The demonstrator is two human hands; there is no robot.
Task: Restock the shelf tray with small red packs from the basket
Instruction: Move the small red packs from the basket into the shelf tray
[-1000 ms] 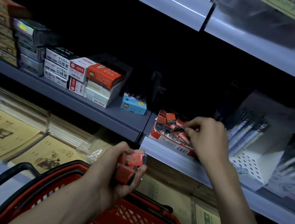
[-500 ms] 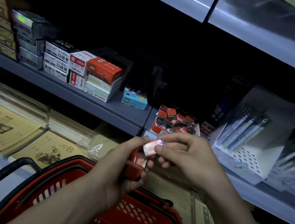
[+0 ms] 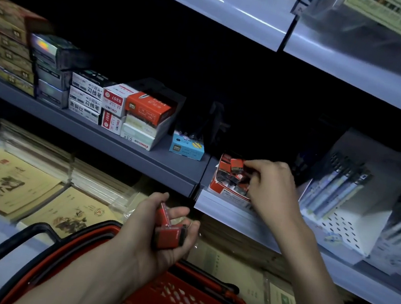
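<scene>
**Small red pack (image 3: 237, 165) being held at the shelf tray (image 3: 224, 192)**

The right grip (image 3: 273, 186) is pinching the pack between thumb and fingertips, clamped on it, at the tray's upper left corner. Whether the pack is already touching the ones below is not clear. The tray is sitting just under and to the left of this grip, at the front edge of the grey shelf (image 3: 143, 155), with more red packs lying inside it. The left grip (image 3: 156, 237) is lower and to the left of the right one, palm turned up, its fingers curling around a few spare packs (image 3: 169, 236). Directly beneath it the red basket (image 3: 176, 300) is showing its black handle. A blue box (image 3: 187, 147) is standing left of the right grip, and a white pen display (image 3: 336, 226) is standing just to its right. Yellow notebooks (image 3: 8, 184) are lying left of the left grip.
</scene>
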